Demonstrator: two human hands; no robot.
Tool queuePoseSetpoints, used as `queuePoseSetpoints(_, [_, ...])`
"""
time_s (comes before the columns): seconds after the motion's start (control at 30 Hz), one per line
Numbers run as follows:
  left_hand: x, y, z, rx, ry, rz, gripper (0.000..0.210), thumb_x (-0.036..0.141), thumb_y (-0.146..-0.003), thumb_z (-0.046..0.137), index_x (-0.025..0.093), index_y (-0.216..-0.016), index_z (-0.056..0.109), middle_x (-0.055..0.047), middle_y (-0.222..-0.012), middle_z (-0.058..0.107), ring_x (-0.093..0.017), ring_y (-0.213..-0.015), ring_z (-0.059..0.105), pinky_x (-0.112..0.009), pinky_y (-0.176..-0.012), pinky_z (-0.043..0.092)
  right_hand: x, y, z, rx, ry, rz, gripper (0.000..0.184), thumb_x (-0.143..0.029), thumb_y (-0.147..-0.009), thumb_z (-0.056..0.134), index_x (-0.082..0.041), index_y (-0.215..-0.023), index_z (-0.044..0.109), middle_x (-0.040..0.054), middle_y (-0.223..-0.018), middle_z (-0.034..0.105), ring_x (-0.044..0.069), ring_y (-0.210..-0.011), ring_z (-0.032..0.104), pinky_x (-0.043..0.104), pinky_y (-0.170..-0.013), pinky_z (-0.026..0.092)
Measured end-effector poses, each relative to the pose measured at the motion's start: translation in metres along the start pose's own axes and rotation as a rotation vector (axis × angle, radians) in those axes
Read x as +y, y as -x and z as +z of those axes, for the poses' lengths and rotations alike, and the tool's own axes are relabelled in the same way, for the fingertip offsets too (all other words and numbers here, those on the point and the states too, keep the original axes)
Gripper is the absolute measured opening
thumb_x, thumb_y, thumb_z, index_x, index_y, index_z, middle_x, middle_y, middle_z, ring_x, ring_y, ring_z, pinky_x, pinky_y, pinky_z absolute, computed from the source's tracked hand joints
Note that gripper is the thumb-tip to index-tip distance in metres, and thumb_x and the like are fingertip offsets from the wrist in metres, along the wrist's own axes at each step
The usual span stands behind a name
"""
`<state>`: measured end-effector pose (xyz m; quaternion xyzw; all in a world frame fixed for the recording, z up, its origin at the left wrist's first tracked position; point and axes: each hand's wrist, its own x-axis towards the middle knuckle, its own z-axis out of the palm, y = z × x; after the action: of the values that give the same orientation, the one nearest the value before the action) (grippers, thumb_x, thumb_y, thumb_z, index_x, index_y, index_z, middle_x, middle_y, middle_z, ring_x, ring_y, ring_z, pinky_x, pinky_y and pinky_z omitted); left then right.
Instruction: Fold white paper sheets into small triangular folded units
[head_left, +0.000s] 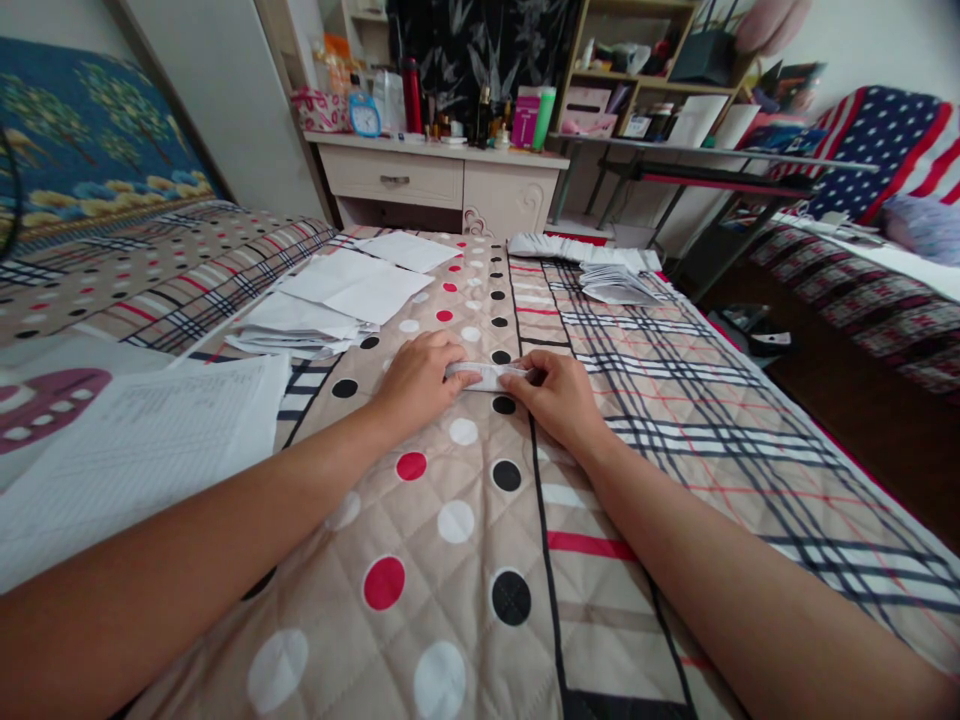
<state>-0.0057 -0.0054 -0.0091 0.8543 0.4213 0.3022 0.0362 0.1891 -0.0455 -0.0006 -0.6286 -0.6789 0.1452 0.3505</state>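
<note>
A narrow strip of folded white paper (484,377) lies low over the dotted bedspread, spanning the gap between my two hands. Its left end is pinched by my left hand (426,378), thumb on the near side and fingers behind. On the other end, my right hand (559,395) grips with thumb and fingertips, the fingers partly hidden. Beyond my left hand is a stack of white paper sheets (300,320), with looser sheets (360,280) on and behind it. A small pile of folded papers (616,284) rests farther off to the right.
Printed pages (180,430) lie at the left beside my forearm. A long white folded piece (577,250) sits near the far edge of the bedspread (457,600). Behind stand a cream dresser (427,180) with bottles and a clock, and a desk (720,155) at right.
</note>
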Motion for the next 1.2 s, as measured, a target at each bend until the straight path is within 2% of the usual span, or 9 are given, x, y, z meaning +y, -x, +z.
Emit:
queuePoseSetpoints(0.1, [-0.004, 0.0, 0.003, 0.01, 0.101, -0.09, 0.013, 0.029, -0.076, 0.073, 0.017, -0.08, 0.069, -0.005, -0.094, 0.069, -0.021, -0.09, 0.063, -0.035, -0.08, 0.048, 0.003, -0.001, 0.002, 0.026, -0.028, 0.009, 0.017, -0.034, -0.071, 0.07, -0.017, -0.069, 0.067, -0.0012, -0.057, 0.059, 0.013, -0.054, 0.051, 0.025, -0.05, 0.031])
queuePoseSetpoints(0.2, [-0.004, 0.0, 0.002, 0.017, 0.196, -0.155, 0.016, 0.029, -0.071, 0.077, 0.017, -0.077, 0.069, -0.002, -0.08, 0.069, -0.017, -0.072, 0.062, -0.029, -0.066, 0.047, 0.007, -0.001, 0.003, 0.035, -0.161, 0.024, 0.017, -0.033, -0.068, 0.073, -0.018, -0.067, 0.065, -0.0013, -0.057, 0.06, 0.013, -0.052, 0.052, 0.025, -0.049, 0.034])
queuePoseSetpoints(0.33, [0.002, 0.002, -0.003, 0.102, 0.297, -0.084, 0.016, 0.026, -0.069, 0.078, 0.016, -0.067, 0.066, 0.002, -0.067, 0.064, -0.012, -0.059, 0.056, -0.023, -0.054, 0.041, 0.007, 0.002, 0.003, 0.111, -0.307, -0.006, 0.016, -0.03, -0.067, 0.074, -0.018, -0.068, 0.063, 0.001, -0.067, 0.066, 0.014, -0.057, 0.055, 0.027, -0.054, 0.041])
queuePoseSetpoints(0.43, [0.005, 0.003, -0.007, 0.169, 0.319, -0.017, 0.013, 0.018, -0.069, 0.077, 0.015, -0.066, 0.065, 0.001, -0.068, 0.064, -0.012, -0.062, 0.058, -0.023, -0.056, 0.041, 0.004, 0.004, 0.001, 0.163, -0.266, -0.138, 0.008, -0.022, -0.071, 0.072, -0.019, -0.071, 0.064, 0.0029, -0.083, 0.07, 0.017, -0.074, 0.062, 0.03, -0.071, 0.048])
queuePoseSetpoints(0.57, [0.003, 0.005, -0.007, 0.174, 0.297, 0.038, 0.012, 0.015, -0.069, 0.077, 0.015, -0.065, 0.065, 0.001, -0.066, 0.064, -0.012, -0.06, 0.058, -0.024, -0.056, 0.041, -0.001, 0.007, -0.002, 0.107, -0.282, -0.246, 0.009, -0.016, -0.071, 0.071, -0.021, -0.074, 0.065, 0.0033, -0.102, 0.072, 0.019, -0.092, 0.066, 0.031, -0.082, 0.049])
queuePoseSetpoints(0.83, [0.01, 0.008, -0.008, 0.074, 0.392, 0.103, 0.011, 0.017, -0.071, 0.078, 0.016, -0.074, 0.067, -0.004, -0.086, 0.073, -0.015, -0.075, 0.067, -0.026, -0.067, 0.05, -0.007, 0.012, -0.004, 0.081, -0.337, -0.174, 0.018, -0.019, -0.07, 0.074, -0.019, -0.06, 0.06, 0.0039, -0.084, 0.075, 0.019, -0.078, 0.068, 0.031, -0.074, 0.05])
queuePoseSetpoints(0.97, [0.011, 0.008, -0.008, 0.066, 0.389, 0.072, 0.011, 0.02, -0.071, 0.078, 0.016, -0.071, 0.068, 0.0, -0.07, 0.071, -0.013, -0.063, 0.065, -0.023, -0.06, 0.049, -0.004, 0.01, -0.003, 0.104, -0.234, -0.2, 0.014, -0.021, -0.069, 0.076, -0.02, -0.068, 0.062, 0.0018, -0.083, 0.073, 0.019, -0.077, 0.067, 0.031, -0.072, 0.049])
queuePoseSetpoints(1.1, [0.008, 0.009, -0.006, 0.05, 0.366, 0.074, 0.008, 0.019, -0.073, 0.076, 0.017, -0.071, 0.068, 0.001, -0.066, 0.07, -0.012, -0.058, 0.063, -0.023, -0.057, 0.048, -0.001, 0.009, -0.003, 0.131, -0.078, -0.352, 0.013, -0.02, -0.07, 0.077, -0.022, -0.073, 0.064, 0.0043, -0.105, 0.071, 0.021, -0.097, 0.065, 0.035, -0.084, 0.046])
queuePoseSetpoints(1.2, [0.008, 0.009, -0.006, 0.041, 0.343, 0.081, 0.004, 0.016, -0.076, 0.071, 0.018, -0.075, 0.069, 0.002, -0.069, 0.071, -0.013, -0.061, 0.065, -0.024, -0.059, 0.048, -0.001, 0.009, -0.002, 0.108, 0.021, -0.385, 0.013, -0.025, -0.073, 0.077, -0.022, -0.072, 0.065, 0.0023, -0.093, 0.074, 0.021, -0.088, 0.066, 0.038, -0.089, 0.042])
